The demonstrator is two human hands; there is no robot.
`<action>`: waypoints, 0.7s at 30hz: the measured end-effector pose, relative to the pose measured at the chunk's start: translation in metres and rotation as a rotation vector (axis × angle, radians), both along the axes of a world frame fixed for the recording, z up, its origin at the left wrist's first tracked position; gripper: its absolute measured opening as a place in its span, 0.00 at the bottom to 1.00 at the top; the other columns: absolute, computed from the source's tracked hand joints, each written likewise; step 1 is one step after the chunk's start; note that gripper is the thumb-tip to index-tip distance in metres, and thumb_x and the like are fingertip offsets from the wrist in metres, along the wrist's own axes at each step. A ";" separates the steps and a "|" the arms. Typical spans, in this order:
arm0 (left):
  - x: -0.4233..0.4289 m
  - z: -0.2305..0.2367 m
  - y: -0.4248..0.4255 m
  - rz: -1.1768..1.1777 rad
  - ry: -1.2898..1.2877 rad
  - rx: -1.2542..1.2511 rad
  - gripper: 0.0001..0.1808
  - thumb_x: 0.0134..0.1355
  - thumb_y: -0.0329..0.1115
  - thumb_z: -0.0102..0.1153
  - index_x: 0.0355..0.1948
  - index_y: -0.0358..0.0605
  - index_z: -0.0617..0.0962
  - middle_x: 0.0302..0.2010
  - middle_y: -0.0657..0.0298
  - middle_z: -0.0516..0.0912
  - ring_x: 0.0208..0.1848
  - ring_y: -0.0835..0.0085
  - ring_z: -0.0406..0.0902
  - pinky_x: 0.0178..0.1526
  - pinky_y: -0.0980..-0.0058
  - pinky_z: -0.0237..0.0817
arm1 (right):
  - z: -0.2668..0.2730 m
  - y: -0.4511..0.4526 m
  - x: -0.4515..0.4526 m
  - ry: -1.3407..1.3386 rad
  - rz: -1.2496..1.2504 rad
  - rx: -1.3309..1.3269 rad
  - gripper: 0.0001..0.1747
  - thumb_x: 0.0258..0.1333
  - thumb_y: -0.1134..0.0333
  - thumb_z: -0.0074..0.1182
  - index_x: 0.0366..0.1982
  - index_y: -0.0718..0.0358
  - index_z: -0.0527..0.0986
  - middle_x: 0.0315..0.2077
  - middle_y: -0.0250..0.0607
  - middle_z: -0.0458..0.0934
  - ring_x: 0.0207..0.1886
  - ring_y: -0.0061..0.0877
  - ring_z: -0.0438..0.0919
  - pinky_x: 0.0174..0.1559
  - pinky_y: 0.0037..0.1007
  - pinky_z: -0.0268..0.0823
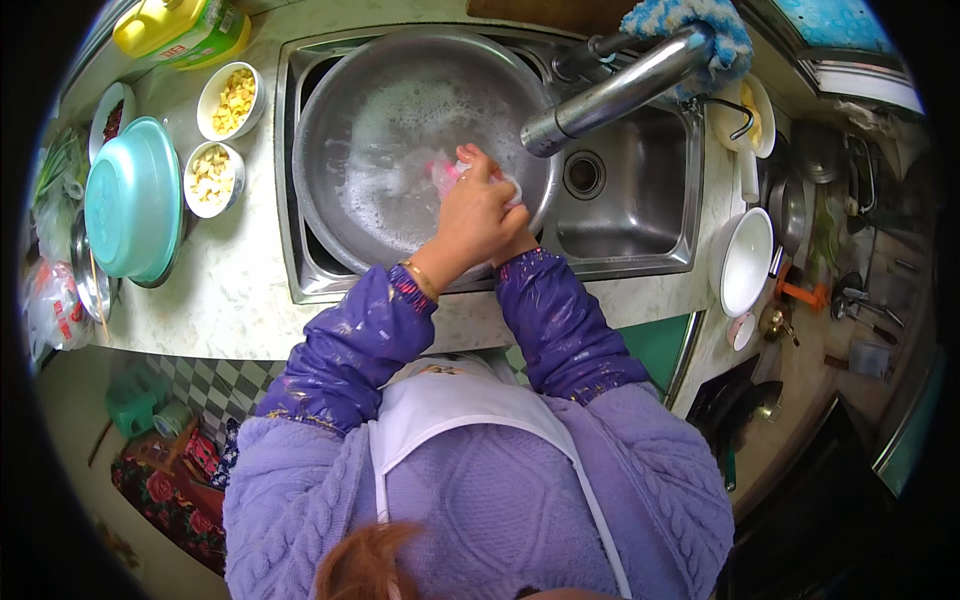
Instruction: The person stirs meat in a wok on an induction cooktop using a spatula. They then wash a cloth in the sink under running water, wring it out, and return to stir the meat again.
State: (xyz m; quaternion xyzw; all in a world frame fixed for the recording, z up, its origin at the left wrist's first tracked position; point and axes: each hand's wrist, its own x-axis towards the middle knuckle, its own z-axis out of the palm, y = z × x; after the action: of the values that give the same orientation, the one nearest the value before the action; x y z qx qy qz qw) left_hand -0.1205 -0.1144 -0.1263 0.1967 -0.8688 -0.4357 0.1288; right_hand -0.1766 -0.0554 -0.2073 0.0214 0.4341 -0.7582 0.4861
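Both hands are together over the right half of a large metal basin (315, 150) that sits in the left bowl of a steel sink. Squeezed in my left hand (478, 202) is a wet white-and-pink cloth (444, 176), which might instead be a thin plastic bag. My right hand (516, 244) presses in from the other side around the same cloth; the left hand hides much of it. Foamy water (382, 150) lies in the basin below. A gold-coloured bracelet (421, 281) circles my left wrist.
A chrome faucet (622, 86) reaches over the basin's right rim, beside the right sink bowl (630, 195). Bowls of chopped food (232, 101) and a turquoise basin (131, 199) stand left, near a yellow jug (180, 30). A white bowl (742, 262) stands right, before a wok (742, 420).
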 end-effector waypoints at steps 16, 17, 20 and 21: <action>0.034 -0.115 -0.091 0.309 -0.538 -0.157 0.34 0.65 0.57 0.51 0.67 0.52 0.67 0.66 0.29 0.54 0.60 0.35 0.68 0.59 0.54 0.67 | 0.008 0.008 -0.020 -0.260 -0.036 0.543 0.30 0.63 0.44 0.51 0.61 0.48 0.59 0.60 0.47 0.65 0.60 0.52 0.68 0.53 0.63 0.64; 0.035 -0.124 -0.078 0.213 -0.503 0.046 0.32 0.65 0.54 0.54 0.64 0.49 0.69 0.63 0.31 0.59 0.58 0.36 0.70 0.58 0.54 0.67 | 0.004 0.001 -0.018 -0.315 0.035 0.584 0.29 0.62 0.43 0.52 0.58 0.45 0.61 0.58 0.46 0.68 0.58 0.50 0.71 0.52 0.60 0.66; 0.022 -0.077 -0.039 0.069 -0.319 0.181 0.20 0.57 0.42 0.61 0.46 0.42 0.78 0.56 0.40 0.66 0.45 0.43 0.78 0.48 0.56 0.70 | -0.037 -0.006 -0.026 -0.338 0.216 0.337 0.40 0.56 0.32 0.50 0.61 0.50 0.63 0.55 0.44 0.71 0.56 0.38 0.72 0.51 0.44 0.70; 0.019 -0.051 -0.027 0.026 -0.316 0.098 0.16 0.54 0.42 0.61 0.41 0.44 0.79 0.54 0.41 0.68 0.42 0.43 0.78 0.46 0.56 0.71 | -0.055 -0.005 -0.030 -0.306 0.242 0.230 0.44 0.54 0.29 0.50 0.63 0.52 0.62 0.55 0.45 0.71 0.57 0.36 0.72 0.51 0.40 0.71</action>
State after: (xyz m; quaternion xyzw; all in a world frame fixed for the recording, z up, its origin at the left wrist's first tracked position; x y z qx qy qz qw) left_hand -0.1013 -0.1412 -0.1777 0.2801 -0.8533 -0.4396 -0.0138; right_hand -0.2062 -0.0605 -0.2628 0.1392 0.4384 -0.6279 0.6278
